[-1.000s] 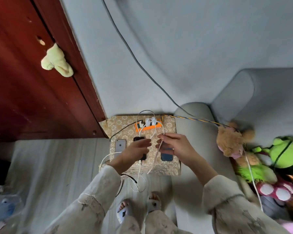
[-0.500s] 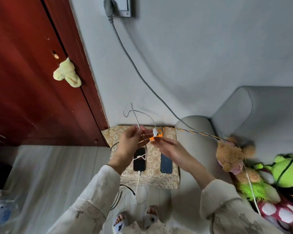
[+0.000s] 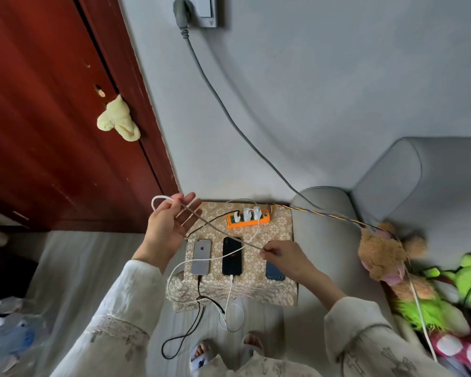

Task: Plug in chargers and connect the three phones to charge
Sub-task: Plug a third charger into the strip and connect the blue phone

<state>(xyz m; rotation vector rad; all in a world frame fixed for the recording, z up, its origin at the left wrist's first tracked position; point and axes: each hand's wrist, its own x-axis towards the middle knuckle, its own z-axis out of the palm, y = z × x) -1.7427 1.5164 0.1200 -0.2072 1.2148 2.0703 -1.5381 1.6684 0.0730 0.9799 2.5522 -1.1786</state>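
Note:
Three phones lie side by side on a patterned stool (image 3: pixel 279 223): a silver phone (image 3: pixel 201 257) with a black cable in it, a black phone (image 3: pixel 232 255) with a white cable in it, and a blue phone (image 3: pixel 274 272) partly under my right hand. An orange power strip (image 3: pixel 248 220) behind them carries three chargers. A white cable (image 3: pixel 215 227) stretches between my hands. My left hand (image 3: pixel 169 227) is raised with fingers spread, the cable looped over them. My right hand (image 3: pixel 283 255) pinches the cable's end above the blue phone.
A grey cord (image 3: pixel 229 115) runs from a wall socket (image 3: pixel 185 12) down behind a grey sofa arm (image 3: pixel 324 240). Plush toys (image 3: pixel 384 251) lie on the right. A red door (image 3: pixel 52 118) stands at left. Loose cables (image 3: pixel 191 330) coil on the floor by my feet.
My left hand swung out to the left and opened, drawing the white cable taut. My right hand dropped from near the power strip to just above the blue phone.

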